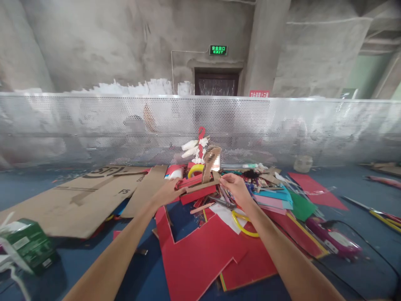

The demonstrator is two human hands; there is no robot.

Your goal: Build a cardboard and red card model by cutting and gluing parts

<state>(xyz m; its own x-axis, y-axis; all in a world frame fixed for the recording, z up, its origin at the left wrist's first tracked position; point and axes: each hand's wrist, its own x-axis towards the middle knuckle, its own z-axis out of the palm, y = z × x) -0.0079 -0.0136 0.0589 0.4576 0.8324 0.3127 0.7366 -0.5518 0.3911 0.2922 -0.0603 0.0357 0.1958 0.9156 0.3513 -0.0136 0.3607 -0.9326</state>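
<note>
My left hand (pixel 169 191) lies on the left end of a small red-and-cardboard model (pixel 200 188), fingers curled against its red base. My right hand (pixel 235 187) pinches the right end of the model's brown cardboard strip. An upright cardboard piece (pixel 209 164) rises from the model, with a red and white figure (pixel 198 147) behind it. A yellow ring (pixel 195 169) sits just behind the base.
Cut red sheets (pixel 200 255) lie in front of me on the blue table. Flat brown cardboard (pixel 75 200) spreads to the left, a green box (pixel 29 244) at the near left. Coloured paper (pixel 282 198), scissors and a purple glue gun (pixel 335 240) lie right. A perforated metal screen (pixel 94 125) runs across the back.
</note>
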